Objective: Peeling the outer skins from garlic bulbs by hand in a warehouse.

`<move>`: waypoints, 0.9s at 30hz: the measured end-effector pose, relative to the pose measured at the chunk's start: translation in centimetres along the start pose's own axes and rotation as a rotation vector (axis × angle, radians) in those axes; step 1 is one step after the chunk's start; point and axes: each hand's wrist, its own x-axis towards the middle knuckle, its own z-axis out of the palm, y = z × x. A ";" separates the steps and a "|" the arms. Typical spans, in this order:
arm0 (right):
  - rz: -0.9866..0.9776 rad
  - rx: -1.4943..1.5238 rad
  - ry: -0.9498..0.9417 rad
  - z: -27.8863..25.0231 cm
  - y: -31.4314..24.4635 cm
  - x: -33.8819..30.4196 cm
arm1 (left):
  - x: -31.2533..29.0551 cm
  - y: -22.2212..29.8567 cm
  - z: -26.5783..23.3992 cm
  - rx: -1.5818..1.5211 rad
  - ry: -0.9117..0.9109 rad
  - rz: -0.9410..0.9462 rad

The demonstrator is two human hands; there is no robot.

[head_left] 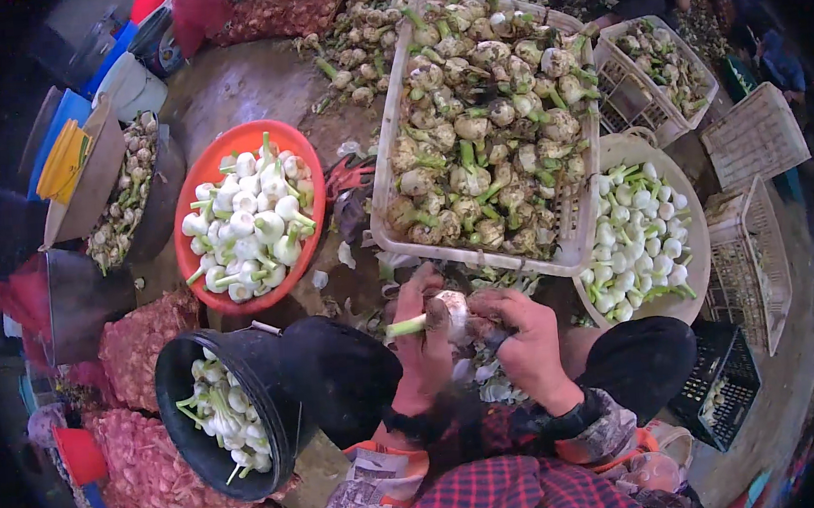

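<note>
Garlic bulb (pixel 451 307) looked pretty light, firm, papery-slick; best hold probably fat part, not bendy stem (pixel 406 327). Left hand (pixel 421 338) gripped it, right hand (pixel 528 338) curled closed against other end.

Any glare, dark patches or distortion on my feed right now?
Head view: corners are black; head view: pale sheen on the floor beyond the red basin; head view: shapes stretch near the rim; head view: bulb in the hands is bright, fine detail soft.
</note>
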 end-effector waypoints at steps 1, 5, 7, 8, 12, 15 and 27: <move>-0.066 -0.045 0.059 0.5 0.2 -0.3 | -0.2 -0.5 -0.1 0.056 0.023 -0.012; -0.178 -0.186 0.126 1.0 0.4 -0.5 | -0.3 0.4 0.3 0.262 0.041 0.045; -0.200 -0.264 0.094 0.7 0.0 -0.2 | -0.1 1.2 0.6 0.294 0.065 0.093; -0.214 -0.309 0.082 0.5 -0.5 0.0 | 0.0 1.1 0.7 0.328 0.080 0.166; -0.209 -0.456 0.060 1.1 -1.5 -0.1 | 0.3 1.4 0.1 0.418 0.076 0.321; -0.210 -0.511 0.072 1.6 -1.2 -0.1 | 0.4 0.9 -0.3 0.358 0.050 0.267; -0.031 -0.469 -0.189 -1.5 5.5 -0.5 | 1.6 2.6 -1.3 -0.938 -0.201 -0.291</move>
